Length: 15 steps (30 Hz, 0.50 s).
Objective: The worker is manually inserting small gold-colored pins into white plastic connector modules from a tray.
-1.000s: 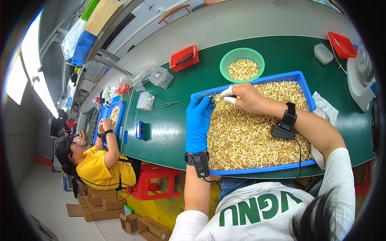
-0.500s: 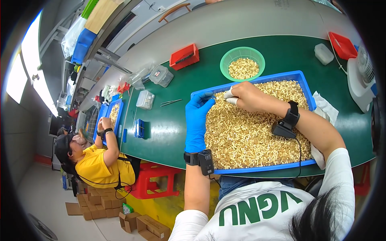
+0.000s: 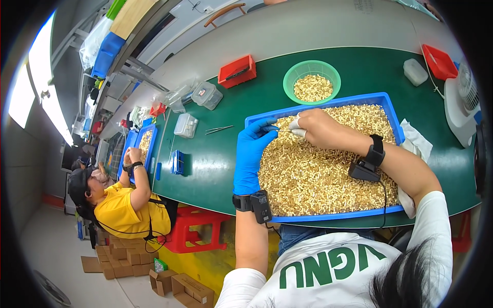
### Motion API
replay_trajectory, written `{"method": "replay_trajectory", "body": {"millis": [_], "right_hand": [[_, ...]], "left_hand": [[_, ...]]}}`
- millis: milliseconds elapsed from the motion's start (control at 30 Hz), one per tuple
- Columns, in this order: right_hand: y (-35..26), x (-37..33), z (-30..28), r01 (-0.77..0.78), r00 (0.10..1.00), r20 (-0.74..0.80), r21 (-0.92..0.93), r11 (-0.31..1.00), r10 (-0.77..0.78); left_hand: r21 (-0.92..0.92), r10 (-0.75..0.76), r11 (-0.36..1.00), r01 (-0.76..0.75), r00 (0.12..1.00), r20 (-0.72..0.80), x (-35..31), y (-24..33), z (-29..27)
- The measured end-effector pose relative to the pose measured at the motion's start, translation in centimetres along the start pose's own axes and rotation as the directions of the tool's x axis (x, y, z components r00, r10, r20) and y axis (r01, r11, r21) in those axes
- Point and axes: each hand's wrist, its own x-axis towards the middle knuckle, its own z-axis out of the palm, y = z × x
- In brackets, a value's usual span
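Note:
A blue tray (image 3: 395,120) full of small brass-coloured pieces (image 3: 328,174) lies before me on the green table. My left hand (image 3: 251,151), in a blue glove, is closed in a pinch over the tray's far left corner. Close beside its fingertips, my right hand (image 3: 323,128) also pinches, with white covers on its thumb and finger. Something thin and small shows between the two sets of fingertips, too tiny to name. Just beyond the tray stands a green round basket (image 3: 337,82) with more of the brass-coloured pieces (image 3: 313,88) in it.
Left of the tray lie tweezers (image 3: 219,130), a blue rack (image 3: 177,162) and a clear box (image 3: 185,126). A red bin (image 3: 237,72) stands farther back. At right are a white cloth (image 3: 417,139) and a white fan (image 3: 460,97). A person in yellow (image 3: 133,213) works at far left.
My right hand has shifted slightly right and nearer me, so a small gap shows between the two hands' fingertips. The view has tilted a little.

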Motion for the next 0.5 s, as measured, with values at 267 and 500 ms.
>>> {"method": "replay_trajectory", "body": {"millis": [267, 500], "right_hand": [[0.1, -0.1, 0.7, 0.291, 0.88, -0.239, -0.412, 0.863, -0.411], [-1.3, 0.1, 0.5, 0.265, 0.866, -0.277, -0.452, 0.851, -0.417]], "left_hand": [[-0.035, 0.067, 0.997, -0.07, 0.994, -0.087, 0.1, 0.0, 0.8], [-0.064, -0.087, 0.994, 0.084, 0.995, -0.042, 0.0, -0.1, 0.4]]}}
